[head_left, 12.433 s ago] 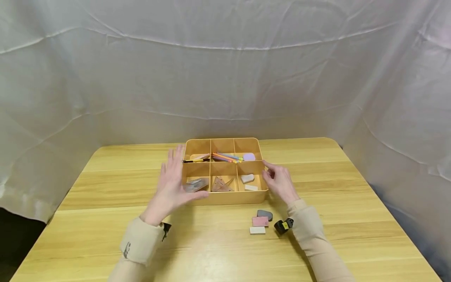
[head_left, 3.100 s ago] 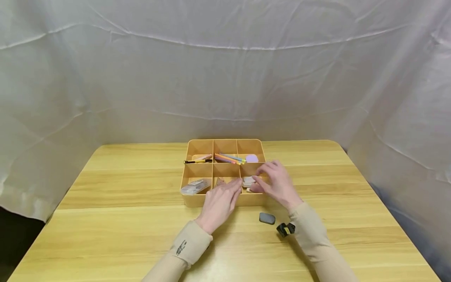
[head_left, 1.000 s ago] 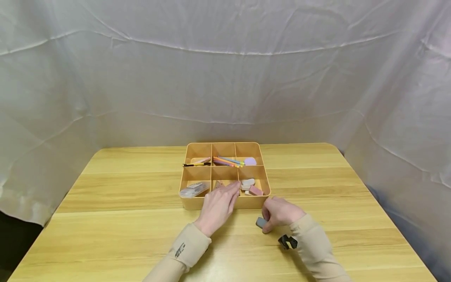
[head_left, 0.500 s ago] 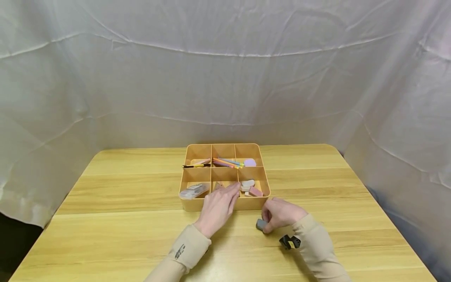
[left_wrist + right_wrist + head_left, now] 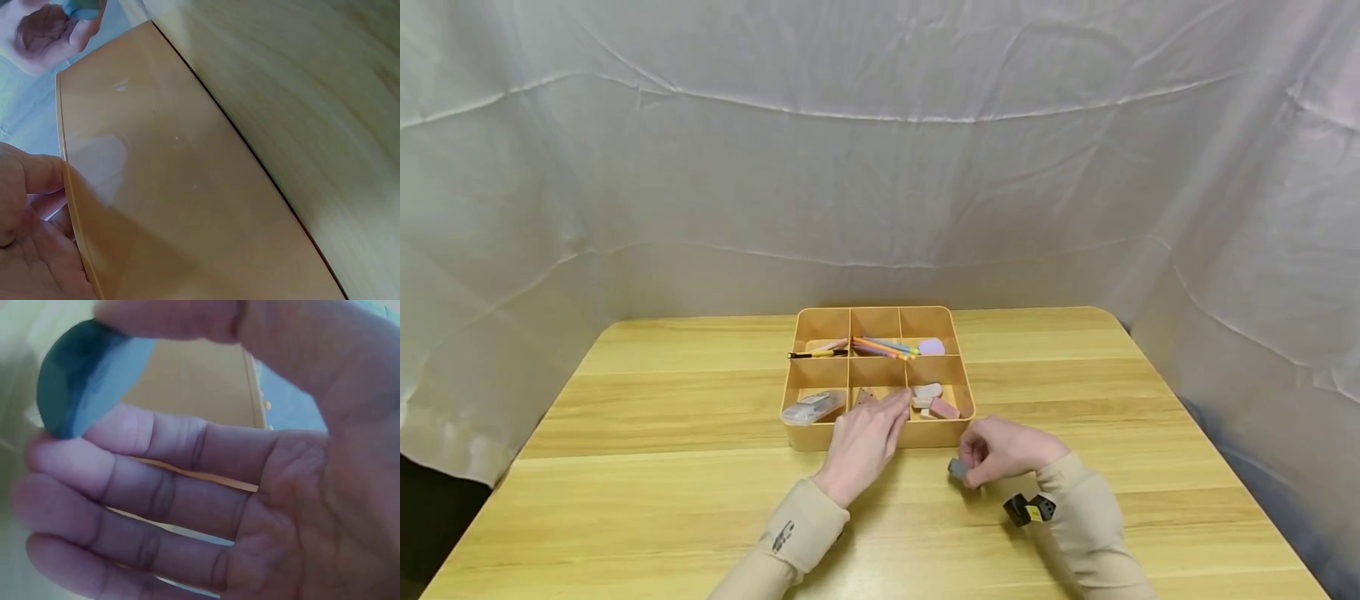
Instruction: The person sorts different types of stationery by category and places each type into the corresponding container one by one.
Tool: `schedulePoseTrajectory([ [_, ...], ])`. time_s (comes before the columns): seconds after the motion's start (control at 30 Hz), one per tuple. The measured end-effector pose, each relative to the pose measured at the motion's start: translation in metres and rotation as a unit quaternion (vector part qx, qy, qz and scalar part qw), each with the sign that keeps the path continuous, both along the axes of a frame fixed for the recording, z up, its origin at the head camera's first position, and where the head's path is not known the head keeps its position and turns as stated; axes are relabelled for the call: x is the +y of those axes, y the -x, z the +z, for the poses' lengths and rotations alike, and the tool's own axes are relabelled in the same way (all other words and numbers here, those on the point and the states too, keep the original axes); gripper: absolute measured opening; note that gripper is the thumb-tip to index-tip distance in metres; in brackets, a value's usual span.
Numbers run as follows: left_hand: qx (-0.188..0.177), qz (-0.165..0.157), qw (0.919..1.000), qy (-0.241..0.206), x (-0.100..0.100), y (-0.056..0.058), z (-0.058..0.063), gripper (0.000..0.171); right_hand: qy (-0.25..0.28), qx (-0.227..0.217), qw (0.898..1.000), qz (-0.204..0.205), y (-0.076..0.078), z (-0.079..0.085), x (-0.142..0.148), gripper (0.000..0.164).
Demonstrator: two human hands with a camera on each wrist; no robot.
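My right hand pinches a grey eraser between thumb and fingertips, just in front of the six-compartment organizer. Close up in the right wrist view, the eraser looks like a rounded block. My left hand rests across the organizer's front rim, fingers stretched over the front middle compartment. In the left wrist view, its fingers touch the rim. White erasers and a pink eraser lie in the front right compartment. A triangular ruler is partly hidden under my left hand.
A clear plastic case leans in the front left compartment. Coloured pens and a black-and-yellow pen lie across the back compartments, near a lilac rounded object. Grey cloth hangs behind the wooden table.
Earlier, the pink eraser and a white one moved from the table into the front right compartment. My right hand has since taken hold of the grey eraser and lifted it slightly.
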State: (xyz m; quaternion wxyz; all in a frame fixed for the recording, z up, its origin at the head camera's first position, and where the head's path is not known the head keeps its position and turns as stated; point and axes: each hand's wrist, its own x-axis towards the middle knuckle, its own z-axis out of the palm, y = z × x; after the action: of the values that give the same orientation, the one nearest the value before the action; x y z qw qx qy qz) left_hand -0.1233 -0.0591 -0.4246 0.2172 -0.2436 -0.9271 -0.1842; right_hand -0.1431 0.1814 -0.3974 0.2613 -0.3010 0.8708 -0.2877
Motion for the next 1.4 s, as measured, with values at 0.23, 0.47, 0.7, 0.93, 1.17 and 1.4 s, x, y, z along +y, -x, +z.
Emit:
schedulePoseTrajectory([
  [0.23,-0.002,-0.001,1.0000,-0.003,0.000,0.000,0.000,0.031,0.017,-0.006,1.000,0.013,0.002,0.000,0.006,0.010],
  [0.47,0.000,-0.002,1.0000,-0.004,0.000,-0.001,0.001,0.031,0.046,0.000,0.999,0.026,0.003,0.003,0.008,0.008],
  [0.7,0.005,-0.002,1.0000,-0.004,0.000,0.000,0.001,0.031,0.076,0.018,0.997,0.024,0.005,0.009,0.015,0.005],
  [0.93,-0.001,-0.001,1.0000,-0.003,0.000,-0.001,0.001,0.031,0.086,0.049,0.995,0.004,0.004,0.013,0.018,0.007],
  [1.17,-0.009,-0.004,0.9999,-0.004,0.000,-0.001,0.001,0.031,0.104,0.089,0.990,-0.024,0.005,0.015,0.015,0.009],
  [1.4,-0.008,-0.001,1.0000,0.000,0.000,-0.001,0.001,0.031,0.127,0.125,0.983,-0.055,0.006,0.013,0.015,0.013],
])
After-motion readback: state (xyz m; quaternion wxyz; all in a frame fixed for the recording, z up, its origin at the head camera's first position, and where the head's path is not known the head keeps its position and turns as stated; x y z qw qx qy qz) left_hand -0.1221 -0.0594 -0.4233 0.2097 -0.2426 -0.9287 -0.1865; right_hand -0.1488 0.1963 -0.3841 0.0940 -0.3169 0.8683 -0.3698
